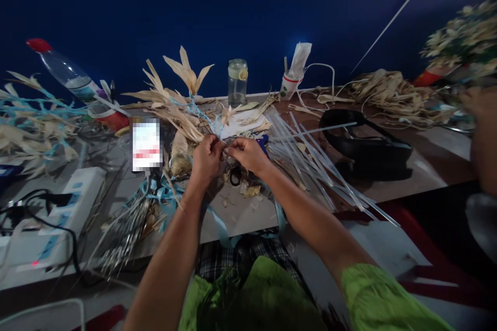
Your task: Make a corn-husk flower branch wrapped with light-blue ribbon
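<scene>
Closed in a pinch, my left hand (207, 158) grips the lower end of a blue-wrapped stem (200, 111). A corn husk flower (186, 73) tops this stem, and a smaller husk flower (226, 114) stands close by it. The fingertips of my right hand (248, 154) are pinched together right beside the left ones; what they hold is too small to make out. Below my hands a light blue ribbon (220, 225) loops over the table edge. A dark ring-shaped item (235, 177) and husk scraps (252, 191) lie under my wrists.
Clear plastic sticks (310, 155) and a black headband-like item (365, 145) lie right. A phone (146, 145), metal wires (130, 232) and a power strip (73, 207) are left. Behind stand a jar (237, 83) and cup (290, 86). Another person's arm (481, 134) shows far right.
</scene>
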Motion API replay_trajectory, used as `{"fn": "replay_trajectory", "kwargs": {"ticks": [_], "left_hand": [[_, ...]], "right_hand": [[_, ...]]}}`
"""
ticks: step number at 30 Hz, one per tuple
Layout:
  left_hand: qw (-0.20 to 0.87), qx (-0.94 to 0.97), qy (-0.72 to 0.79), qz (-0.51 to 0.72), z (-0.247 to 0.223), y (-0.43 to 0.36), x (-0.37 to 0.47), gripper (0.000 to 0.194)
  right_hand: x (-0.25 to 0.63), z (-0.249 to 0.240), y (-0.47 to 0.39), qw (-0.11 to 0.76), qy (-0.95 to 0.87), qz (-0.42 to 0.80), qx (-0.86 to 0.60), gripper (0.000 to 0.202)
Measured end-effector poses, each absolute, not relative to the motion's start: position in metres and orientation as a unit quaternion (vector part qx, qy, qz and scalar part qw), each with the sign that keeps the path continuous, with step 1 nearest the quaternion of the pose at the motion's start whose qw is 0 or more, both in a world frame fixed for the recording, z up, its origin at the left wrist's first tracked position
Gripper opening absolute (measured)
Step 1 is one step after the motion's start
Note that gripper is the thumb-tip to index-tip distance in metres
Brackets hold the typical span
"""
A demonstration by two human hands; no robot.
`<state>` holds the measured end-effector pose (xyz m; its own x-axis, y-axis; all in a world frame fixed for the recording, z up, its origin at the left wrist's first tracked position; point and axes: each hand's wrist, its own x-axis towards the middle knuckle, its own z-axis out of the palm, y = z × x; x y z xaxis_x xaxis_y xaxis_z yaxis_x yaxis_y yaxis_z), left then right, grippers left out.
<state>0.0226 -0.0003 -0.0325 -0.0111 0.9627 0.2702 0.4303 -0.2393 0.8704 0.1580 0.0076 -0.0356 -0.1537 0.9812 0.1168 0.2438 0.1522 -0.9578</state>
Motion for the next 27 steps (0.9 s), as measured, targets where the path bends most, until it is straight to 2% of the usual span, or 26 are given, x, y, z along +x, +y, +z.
{"fn": "replay_trajectory", "kwargs": {"ticks": [7,10,15,18,23,27], "left_hand": [[0.26,0.663,0.549,0.437,-0.029,0.0,0.021,0.015],[0.267,0.664,0.538,0.445,-0.029,0.0,0.02,0.015],[0.364,0.64,0.505,0.45,-0.029,-0.003,0.026,0.02],[0.421,0.635,0.482,0.432,-0.033,-0.005,0.033,0.013],[0.424,0.614,0.483,0.458,-0.036,-0.004,0.037,0.011],[0.445,0.565,0.473,0.509,-0.033,-0.003,0.036,0.014]], "right_hand": [[0.165,-0.036,0.013,0.396,-0.627,0.473,-0.476,0.025],[0.164,-0.033,0.011,0.418,-0.578,0.529,-0.459,0.027],[0.165,-0.022,0.007,0.494,-0.45,0.656,-0.35,0.029],[0.165,-0.02,0.008,0.516,-0.373,0.694,-0.336,0.03],[0.16,-0.024,0.013,0.556,-0.314,0.691,-0.339,0.026],[0.153,-0.028,0.008,0.595,-0.355,0.628,-0.355,0.026]]}}
